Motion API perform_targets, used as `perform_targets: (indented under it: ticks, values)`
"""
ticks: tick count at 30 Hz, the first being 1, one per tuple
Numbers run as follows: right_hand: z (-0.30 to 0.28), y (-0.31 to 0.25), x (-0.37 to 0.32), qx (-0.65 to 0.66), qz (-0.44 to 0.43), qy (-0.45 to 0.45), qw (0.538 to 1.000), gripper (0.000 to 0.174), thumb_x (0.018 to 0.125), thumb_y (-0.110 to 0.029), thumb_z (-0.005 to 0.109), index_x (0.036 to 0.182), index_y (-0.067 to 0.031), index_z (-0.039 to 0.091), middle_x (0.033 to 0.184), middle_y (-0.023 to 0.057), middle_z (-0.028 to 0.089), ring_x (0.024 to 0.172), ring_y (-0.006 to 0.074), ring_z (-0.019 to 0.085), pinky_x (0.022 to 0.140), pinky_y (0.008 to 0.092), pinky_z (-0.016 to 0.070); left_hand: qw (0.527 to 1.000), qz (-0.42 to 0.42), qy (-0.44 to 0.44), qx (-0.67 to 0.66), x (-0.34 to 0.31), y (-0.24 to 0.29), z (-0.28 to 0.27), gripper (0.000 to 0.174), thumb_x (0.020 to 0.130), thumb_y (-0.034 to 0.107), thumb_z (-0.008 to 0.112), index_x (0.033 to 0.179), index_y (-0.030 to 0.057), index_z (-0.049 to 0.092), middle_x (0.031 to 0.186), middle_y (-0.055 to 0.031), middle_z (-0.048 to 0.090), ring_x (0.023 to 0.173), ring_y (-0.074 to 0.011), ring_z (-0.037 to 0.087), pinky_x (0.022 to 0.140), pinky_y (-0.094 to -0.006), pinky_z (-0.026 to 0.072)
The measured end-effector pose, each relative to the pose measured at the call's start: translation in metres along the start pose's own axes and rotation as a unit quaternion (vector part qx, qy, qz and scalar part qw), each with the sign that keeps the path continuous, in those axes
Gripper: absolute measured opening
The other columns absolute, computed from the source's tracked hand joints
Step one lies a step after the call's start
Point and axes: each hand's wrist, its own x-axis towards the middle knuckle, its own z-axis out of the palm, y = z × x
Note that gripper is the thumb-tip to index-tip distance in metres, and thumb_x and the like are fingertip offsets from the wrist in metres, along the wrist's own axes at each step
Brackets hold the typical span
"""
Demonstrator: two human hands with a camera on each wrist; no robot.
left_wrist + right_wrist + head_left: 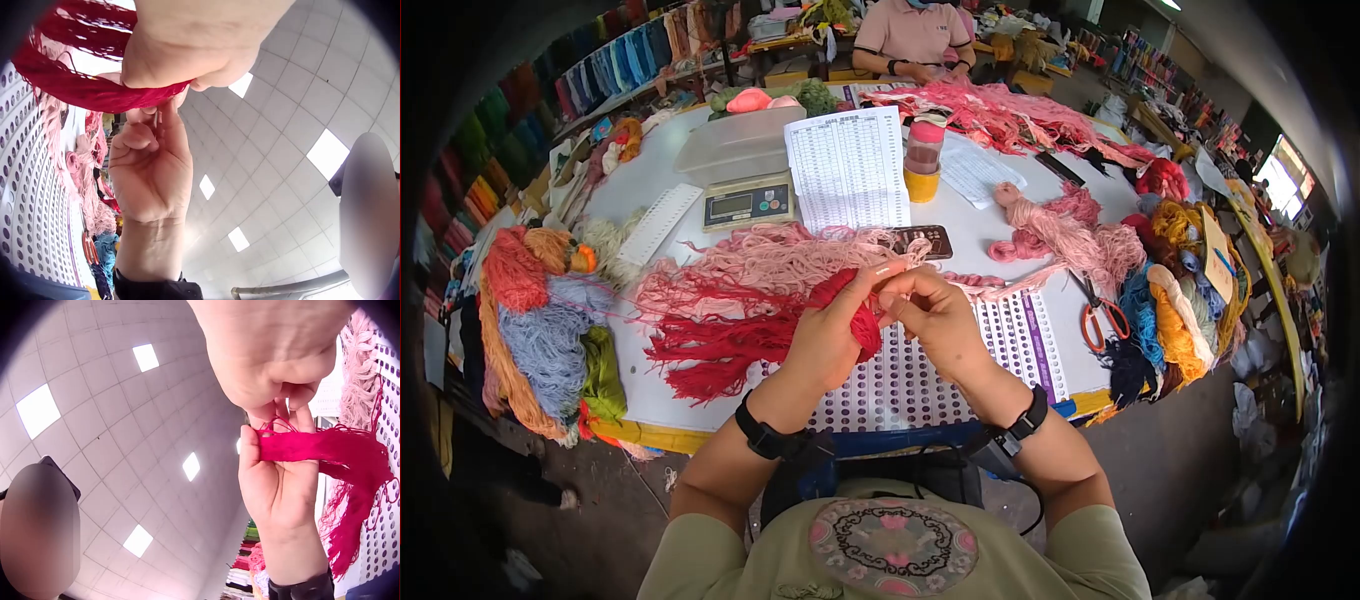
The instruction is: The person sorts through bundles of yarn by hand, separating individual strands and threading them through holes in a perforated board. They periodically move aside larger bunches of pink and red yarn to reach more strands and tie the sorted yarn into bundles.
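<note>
Left hand: its grip [825, 335] is clamped on the red yarn, with the thumb pressed on top.
Right hand: its grip [945, 325] is together, pinching thin red strands close by the left fingertips.
Red yarn: the bunch [730, 345] lies across the left palm, and its loose ends hang down to the left of the grip.
Board with holes: the white board [890, 390] is on the tabletop [640, 385], below the grip.
Pink yarn: a pale, messy heap [800, 255] is just past the grip.
Phone: it [925, 242] lies near the grip, on the far side.
Scissors: the pair with orange handles [1090, 292] is well to the right of the grip.
</note>
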Motion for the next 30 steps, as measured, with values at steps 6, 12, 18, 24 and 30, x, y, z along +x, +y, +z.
perform_targets:
  ticks: [6,12,18,24,30]
  values:
    - [-0.009,0.000,-0.005,0.185,0.094,0.090,0.974,0.006,0.093,-0.010,0.055,0.091,-0.0051,0.057,0.085,-0.0003,0.050,0.065,0.0070,0.048,0.063,0.0217,0.0446,0.943,-0.093,0.072,-0.311,0.008,-0.003,-0.025,0.042,0.098,0.029,0.042,0.130,0.0012,0.047,0.133,-0.0109,0.051,0.127,-0.0227,0.046,0.103,-0.0382,0.0371]
    - [-0.013,0.007,0.005,0.013,0.053,0.061,0.997,0.010,0.089,-0.006,0.061,0.097,0.0007,0.062,0.103,0.0037,0.046,0.077,0.0096,0.054,0.070,0.0232,0.0490,0.955,-0.119,0.104,-0.249,0.009,0.001,-0.005,0.042,0.099,0.028,0.042,0.129,0.0007,0.049,0.132,-0.0110,0.052,0.124,-0.0198,0.048,0.097,-0.0330,0.0416]
    - [-0.005,0.017,0.013,0.034,0.048,0.020,0.998,0.013,0.086,0.004,0.062,0.099,0.0046,0.064,0.108,0.0059,0.041,0.089,0.0162,0.061,0.073,0.0248,0.0556,0.963,-0.096,0.044,-0.250,0.010,-0.015,-0.005,0.037,0.098,0.023,0.045,0.127,0.0010,0.053,0.128,-0.0101,0.054,0.118,-0.0167,0.051,0.096,-0.0306,0.0429]
    - [-0.035,0.010,0.007,0.111,0.043,0.060,0.991,0.006,0.092,-0.017,0.057,0.089,-0.0115,0.057,0.122,0.0035,0.050,0.113,0.0181,0.051,0.096,0.0342,0.0375,0.928,-0.105,0.124,-0.336,0.018,-0.003,-0.050,0.033,0.093,0.018,0.051,0.119,-0.0020,0.054,0.122,-0.0151,0.059,0.107,-0.0167,0.059,0.059,-0.0177,0.0473]
    - [-0.227,-0.032,-0.024,0.311,-0.019,0.233,0.921,0.015,0.096,-0.015,0.048,0.095,-0.0033,0.057,0.083,0.0042,0.061,0.073,0.0113,0.059,0.073,0.0247,0.0522,0.901,-0.012,0.268,-0.341,-0.014,-0.001,-0.249,0.035,0.090,0.010,0.053,0.123,0.0008,0.050,0.123,-0.0158,0.058,0.076,-0.0122,0.058,0.040,-0.0137,0.0362]
